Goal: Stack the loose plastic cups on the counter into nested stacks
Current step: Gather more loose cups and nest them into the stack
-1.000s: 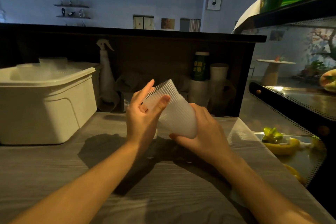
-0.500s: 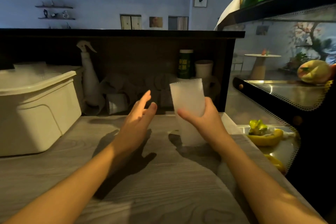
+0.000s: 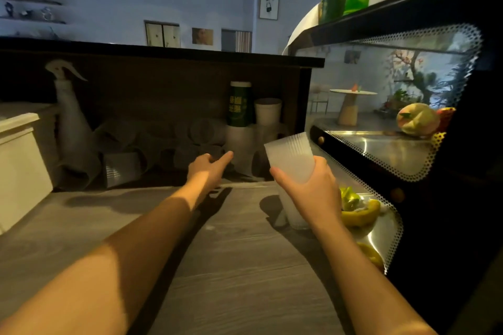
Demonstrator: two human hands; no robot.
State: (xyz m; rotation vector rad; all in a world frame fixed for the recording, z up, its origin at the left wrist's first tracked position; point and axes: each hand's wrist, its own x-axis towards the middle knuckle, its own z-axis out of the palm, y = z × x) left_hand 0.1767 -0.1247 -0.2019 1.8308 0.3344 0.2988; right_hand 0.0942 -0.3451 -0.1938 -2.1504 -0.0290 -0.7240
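The right hand [image 3: 309,187] held the nested stack of cups [image 3: 290,159] upright near the right edge of the counter [image 3: 239,266], thumb on the near-left side and fingers curled round the far-right side, so that the ribbed rims pointed up and stayed open to take another cup. Judging by that, the stack was kept off to the right to leave the reach to the far side unobstructed. Its lower end appeared to sit on or just above the counter, though the wrist hid the base and I could not tell which. The left hand [image 3: 208,168] was stretched out toward the far, shaded back of the counter, forearm long and nearly straight, palm turned down, index finger extended and the other fingers loosely bent; it grasped nothing. Just beyond its fingertips lay the loose cups [image 3: 174,141], dim clear shapes tipped on their sides against the dark back panel, between a spray bottle [image 3: 69,117] on the left and a green canister [image 3: 240,103] on the right. That jumble probably explained the low, flat reach: the next cup would need to be pulled out sideways rather than lifted straight.
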